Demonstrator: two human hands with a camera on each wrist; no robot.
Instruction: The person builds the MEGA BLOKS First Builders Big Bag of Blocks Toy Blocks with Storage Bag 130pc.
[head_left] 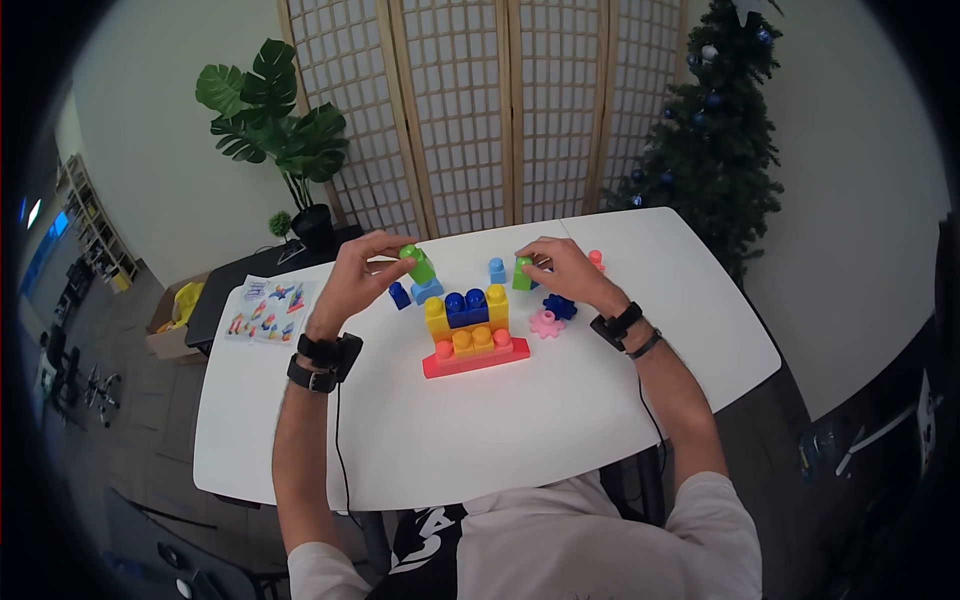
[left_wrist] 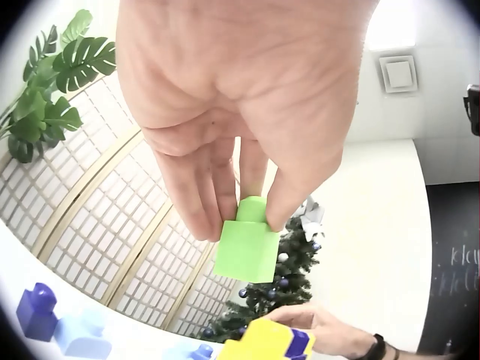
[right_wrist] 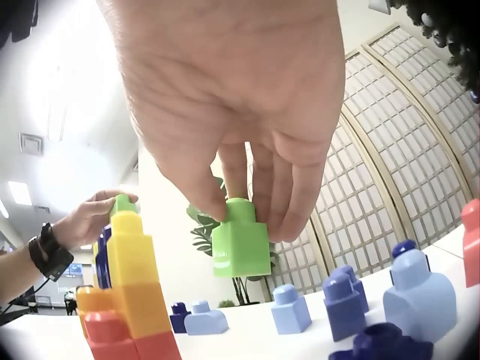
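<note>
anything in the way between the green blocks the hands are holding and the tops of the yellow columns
Nothing visible stands between the left hand's green block and the left yellow column, or between the right hand's green block and the right yellow column. The light blue block behind the left column sits lower, on the table.

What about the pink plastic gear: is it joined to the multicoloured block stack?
No, the pink gear lies on the white tabletop, apart from the stack.

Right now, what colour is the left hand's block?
Bright green block, clearest in the left wrist view.
</note>
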